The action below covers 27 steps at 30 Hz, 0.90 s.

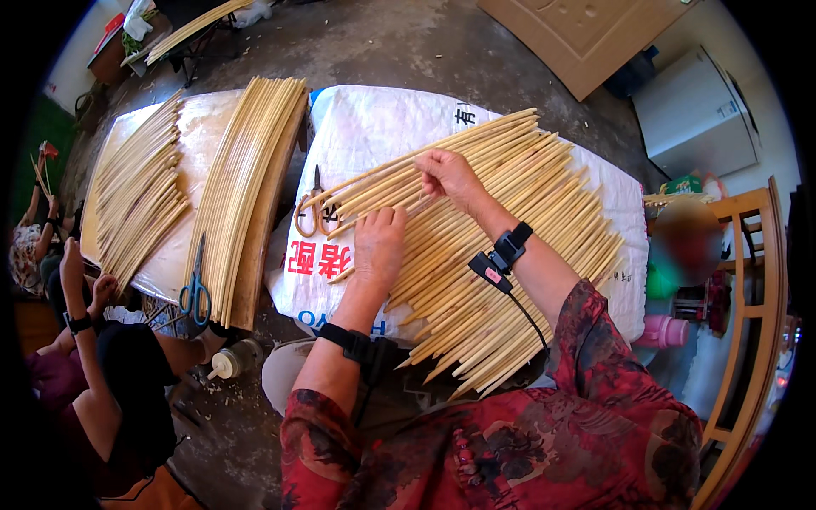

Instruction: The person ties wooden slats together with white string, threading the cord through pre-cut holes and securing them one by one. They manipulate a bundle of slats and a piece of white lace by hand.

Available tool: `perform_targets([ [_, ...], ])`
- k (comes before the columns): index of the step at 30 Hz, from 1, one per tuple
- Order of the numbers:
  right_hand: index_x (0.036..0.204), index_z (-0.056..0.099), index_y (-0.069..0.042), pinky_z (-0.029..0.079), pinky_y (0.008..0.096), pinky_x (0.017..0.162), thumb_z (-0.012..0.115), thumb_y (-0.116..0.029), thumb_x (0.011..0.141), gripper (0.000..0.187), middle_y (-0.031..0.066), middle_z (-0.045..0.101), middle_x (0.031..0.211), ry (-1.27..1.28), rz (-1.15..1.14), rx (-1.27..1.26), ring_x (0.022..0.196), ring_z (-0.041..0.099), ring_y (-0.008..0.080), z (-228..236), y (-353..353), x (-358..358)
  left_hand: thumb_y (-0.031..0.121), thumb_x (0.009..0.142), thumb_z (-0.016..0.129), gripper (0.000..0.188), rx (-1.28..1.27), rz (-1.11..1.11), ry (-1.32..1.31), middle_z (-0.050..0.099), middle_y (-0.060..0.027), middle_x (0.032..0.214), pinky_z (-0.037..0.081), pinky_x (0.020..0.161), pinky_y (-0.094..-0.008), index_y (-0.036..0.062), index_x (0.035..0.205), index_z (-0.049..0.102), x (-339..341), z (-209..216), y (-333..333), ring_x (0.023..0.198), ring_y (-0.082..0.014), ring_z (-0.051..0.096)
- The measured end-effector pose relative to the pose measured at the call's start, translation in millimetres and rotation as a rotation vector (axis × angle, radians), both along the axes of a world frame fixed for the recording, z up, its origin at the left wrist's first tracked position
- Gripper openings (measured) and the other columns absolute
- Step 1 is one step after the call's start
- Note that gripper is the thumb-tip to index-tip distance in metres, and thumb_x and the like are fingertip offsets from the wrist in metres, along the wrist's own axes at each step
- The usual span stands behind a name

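Left hand [380, 246] curls over pale stalks [510, 246], grip unclear; right hand [448, 178] pinches closed above, contents indiscernible. I judge joining underway; next calls for steady alignment.

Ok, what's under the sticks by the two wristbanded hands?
The sticks lie over a white printed sheet, which shows beyond their left and right ends. Beneath their middle, the surface is covered, so I can't tell whether anything else is there.
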State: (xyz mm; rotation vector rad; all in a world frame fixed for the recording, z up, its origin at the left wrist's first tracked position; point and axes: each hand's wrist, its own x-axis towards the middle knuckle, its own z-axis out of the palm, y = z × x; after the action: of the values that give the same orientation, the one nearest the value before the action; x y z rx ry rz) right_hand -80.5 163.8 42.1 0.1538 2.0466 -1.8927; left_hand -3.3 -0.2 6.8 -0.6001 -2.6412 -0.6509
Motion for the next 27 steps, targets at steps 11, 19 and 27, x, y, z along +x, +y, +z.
perform_targets([
  [11,0.077,0.058,-0.004,0.043,0.0201,0.038,0.056,-0.017,0.088,0.017,0.0001,0.053,0.058,0.004,-0.072,-0.085,0.045,0.050,0.0065,-17.1,-16.3,-12.5,0.009,0.069,0.053,0.016,-0.106,-0.049,-0.036,0.051,-0.0079,0.082,0.039,0.070,-0.0379,0.0044,0.083,0.059,0.1,2.7,0.0,0.083,-0.0248,0.051],
  [19,0.084,0.057,-0.002,0.051,0.0228,0.047,0.054,-0.015,0.089,0.014,0.0036,0.057,0.069,-0.011,-0.015,-0.085,0.054,0.057,0.0107,-13.8,-15.6,-13.4,0.008,0.070,0.051,0.012,-0.169,-0.020,-0.022,0.050,-0.0089,0.082,0.039,0.072,-0.0382,0.0036,0.080,0.056,1.9,7.1,5.4,0.082,-0.0257,0.050],
  [27,0.094,0.060,0.001,0.052,0.0212,0.050,0.054,-0.012,0.088,0.016,0.0064,0.061,0.076,-0.024,0.098,0.000,0.061,0.061,0.0111,7.5,-10.0,-16.5,0.009,0.072,0.051,0.021,-0.120,0.001,0.069,0.050,-0.0109,0.095,0.040,0.077,-0.0384,0.0026,0.092,0.054,1.5,7.0,13.7,0.092,-0.0263,0.050],
])
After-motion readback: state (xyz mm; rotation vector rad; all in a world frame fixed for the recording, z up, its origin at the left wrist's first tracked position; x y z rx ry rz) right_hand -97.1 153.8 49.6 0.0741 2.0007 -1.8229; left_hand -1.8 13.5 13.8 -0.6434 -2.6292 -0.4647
